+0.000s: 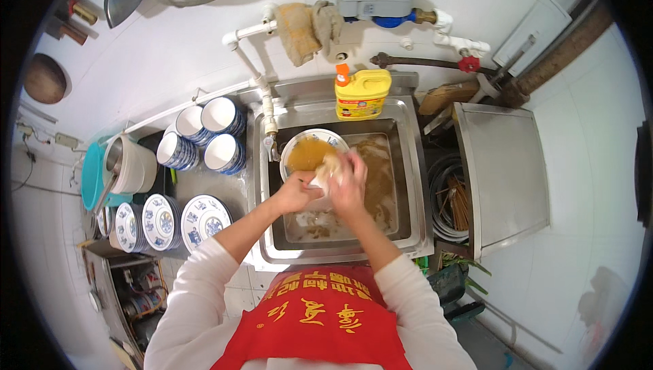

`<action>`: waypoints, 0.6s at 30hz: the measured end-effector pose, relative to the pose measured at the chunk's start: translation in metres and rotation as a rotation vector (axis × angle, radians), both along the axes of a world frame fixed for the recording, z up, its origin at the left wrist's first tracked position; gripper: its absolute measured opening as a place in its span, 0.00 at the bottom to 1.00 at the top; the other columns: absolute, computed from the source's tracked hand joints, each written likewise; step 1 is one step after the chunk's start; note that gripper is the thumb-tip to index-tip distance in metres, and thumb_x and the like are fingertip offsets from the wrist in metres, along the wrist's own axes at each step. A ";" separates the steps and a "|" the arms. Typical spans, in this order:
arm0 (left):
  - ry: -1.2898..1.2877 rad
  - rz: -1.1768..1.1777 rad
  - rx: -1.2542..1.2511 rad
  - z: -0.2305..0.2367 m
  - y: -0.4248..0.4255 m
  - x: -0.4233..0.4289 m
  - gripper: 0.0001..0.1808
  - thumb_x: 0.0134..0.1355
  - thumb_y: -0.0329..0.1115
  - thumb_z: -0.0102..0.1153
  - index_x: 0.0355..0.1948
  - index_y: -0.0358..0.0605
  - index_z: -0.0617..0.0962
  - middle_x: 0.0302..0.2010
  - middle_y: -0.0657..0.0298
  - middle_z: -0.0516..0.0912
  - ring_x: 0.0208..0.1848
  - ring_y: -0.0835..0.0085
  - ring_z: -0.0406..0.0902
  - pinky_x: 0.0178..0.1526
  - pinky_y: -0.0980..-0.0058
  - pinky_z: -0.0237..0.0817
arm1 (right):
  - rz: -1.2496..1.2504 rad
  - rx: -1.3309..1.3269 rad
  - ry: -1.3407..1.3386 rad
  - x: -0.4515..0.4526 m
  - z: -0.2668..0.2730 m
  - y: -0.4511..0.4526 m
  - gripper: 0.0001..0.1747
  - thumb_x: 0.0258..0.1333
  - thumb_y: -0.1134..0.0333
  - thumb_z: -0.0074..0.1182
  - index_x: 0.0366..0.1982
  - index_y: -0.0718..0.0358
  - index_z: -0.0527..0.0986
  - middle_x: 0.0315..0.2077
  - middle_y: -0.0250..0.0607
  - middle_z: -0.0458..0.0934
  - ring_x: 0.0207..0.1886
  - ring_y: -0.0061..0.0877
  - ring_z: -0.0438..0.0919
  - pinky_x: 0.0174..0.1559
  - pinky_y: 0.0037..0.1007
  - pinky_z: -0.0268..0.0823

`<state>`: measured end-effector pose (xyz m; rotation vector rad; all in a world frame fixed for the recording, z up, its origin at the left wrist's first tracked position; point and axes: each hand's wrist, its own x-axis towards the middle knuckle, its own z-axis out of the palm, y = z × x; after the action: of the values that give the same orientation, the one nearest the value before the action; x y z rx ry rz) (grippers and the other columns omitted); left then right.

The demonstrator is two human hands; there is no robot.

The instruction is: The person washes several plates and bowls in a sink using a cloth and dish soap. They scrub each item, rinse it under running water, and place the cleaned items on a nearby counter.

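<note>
Both hands are over the stainless-steel sink. My left hand grips a small white dish, mostly hidden by my fingers; whether it is a bowl or a plate I cannot tell. A pale yellowish cloth or sponge is in my right hand, pressed against that dish and blurred. Just beyond my hands, a large white bowl with a patterned rim holds yellow-brown liquid. Cloudy brown water with foam lies in the basin.
A yellow detergent jug stands on the sink's back ledge, right of the tap. On the left counter are stacked blue-and-white bowls and stacked plates. A steel cabinet borders the right side.
</note>
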<state>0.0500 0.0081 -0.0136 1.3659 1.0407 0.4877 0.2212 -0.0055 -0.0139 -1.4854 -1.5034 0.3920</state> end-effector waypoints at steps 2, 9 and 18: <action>-0.165 0.068 -0.089 0.043 -0.007 0.000 0.15 0.59 0.25 0.59 0.48 0.37 0.78 0.39 0.69 0.82 0.39 0.84 0.74 0.44 0.80 0.67 | 0.015 -0.434 0.395 0.016 0.013 0.034 0.21 0.63 0.57 0.44 0.47 0.68 0.72 0.30 0.54 0.76 0.34 0.44 0.76 0.39 0.38 0.68; -0.227 0.082 0.004 0.082 -0.016 -0.019 0.16 0.57 0.24 0.61 0.48 0.36 0.78 0.40 0.68 0.81 0.40 0.84 0.74 0.46 0.80 0.67 | 0.229 0.184 -0.190 -0.014 0.056 0.017 0.31 0.60 0.53 0.48 0.55 0.72 0.66 0.54 0.58 0.68 0.60 0.47 0.65 0.62 0.42 0.55; -0.730 0.295 -0.183 0.047 -0.059 -0.018 0.20 0.51 0.21 0.65 0.47 0.42 0.79 0.43 0.60 0.82 0.46 0.71 0.79 0.48 0.70 0.72 | 0.138 -0.443 1.973 -0.003 -0.001 -0.003 0.26 0.63 0.51 0.47 0.52 0.65 0.71 0.44 0.36 0.78 0.47 0.29 0.77 0.49 0.31 0.71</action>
<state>0.0324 -0.0514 0.0339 0.7646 0.6509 0.9950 0.2182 -0.0083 -0.0147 -0.5520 0.1424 1.6633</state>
